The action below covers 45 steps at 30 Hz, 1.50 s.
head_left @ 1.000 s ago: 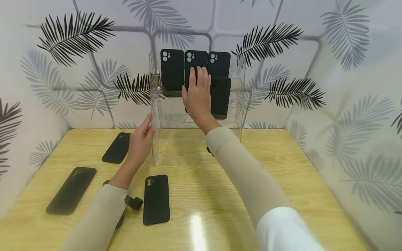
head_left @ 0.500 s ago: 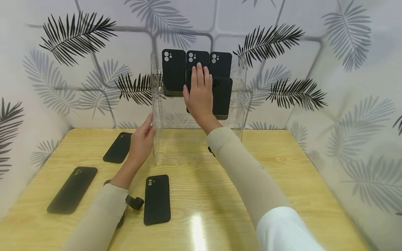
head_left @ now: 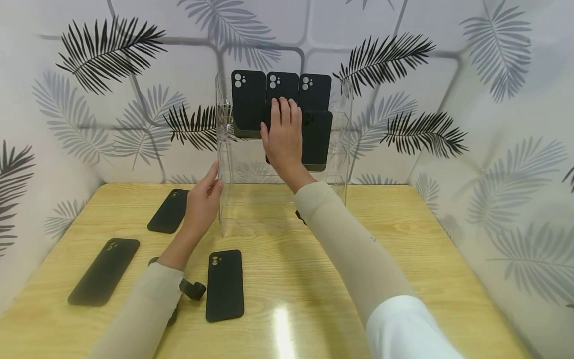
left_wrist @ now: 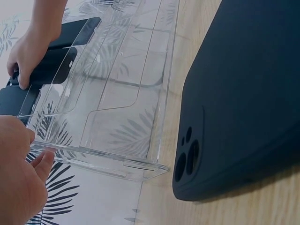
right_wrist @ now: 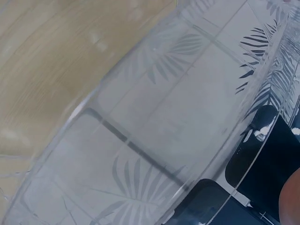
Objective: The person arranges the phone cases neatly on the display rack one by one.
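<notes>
A clear acrylic display rack (head_left: 282,199) stands at the back of the table, its upper tier bearing three black phone cases, with round camera holes, side by side. One black phone case (head_left: 316,137) leans on the tier below, at the right. My right hand (head_left: 284,137) grips another black case beside it, in the middle column, and covers most of it; its lower left edge shows. At the rack's left side my left hand (head_left: 203,204) holds the upright panel, thumb and fingers at its edge. The left wrist view shows that panel (left_wrist: 98,161) close to the left hand (left_wrist: 18,173).
On the table left of the rack lie several black phone cases: one behind the left hand (head_left: 169,211), one farther left (head_left: 104,271), and one in front (head_left: 225,285). Another is partly hidden under the left forearm. A leaf-patterned wall (head_left: 493,164) stands close behind.
My right hand slid up over half a second ago and has come back down a little, its fingers now more bent at the case. My left hand stays at the rack's side.
</notes>
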Each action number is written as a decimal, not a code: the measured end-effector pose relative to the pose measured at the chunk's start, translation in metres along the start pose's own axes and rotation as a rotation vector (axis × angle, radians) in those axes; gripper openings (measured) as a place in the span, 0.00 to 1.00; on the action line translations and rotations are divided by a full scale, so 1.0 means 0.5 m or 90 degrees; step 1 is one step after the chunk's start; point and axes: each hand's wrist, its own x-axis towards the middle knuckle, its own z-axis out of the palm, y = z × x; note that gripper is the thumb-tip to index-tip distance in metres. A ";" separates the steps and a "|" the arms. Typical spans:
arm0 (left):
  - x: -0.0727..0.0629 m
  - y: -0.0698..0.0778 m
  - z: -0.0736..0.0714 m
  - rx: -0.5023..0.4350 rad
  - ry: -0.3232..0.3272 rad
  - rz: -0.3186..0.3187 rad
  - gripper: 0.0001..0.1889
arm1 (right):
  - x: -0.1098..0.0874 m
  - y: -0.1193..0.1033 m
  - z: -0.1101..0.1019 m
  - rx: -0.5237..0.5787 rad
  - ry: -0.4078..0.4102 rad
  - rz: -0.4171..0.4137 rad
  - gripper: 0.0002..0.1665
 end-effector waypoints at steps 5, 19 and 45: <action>-0.001 0.002 0.000 0.009 -0.002 -0.004 0.29 | -0.012 -0.004 0.006 -0.040 0.004 0.000 0.34; -0.001 0.002 0.001 0.012 -0.006 -0.009 0.28 | -0.027 0.009 0.011 -0.011 0.025 0.000 0.34; -0.001 -0.003 0.001 0.013 -0.004 -0.003 0.28 | -0.027 0.024 0.004 -0.012 0.006 -0.057 0.35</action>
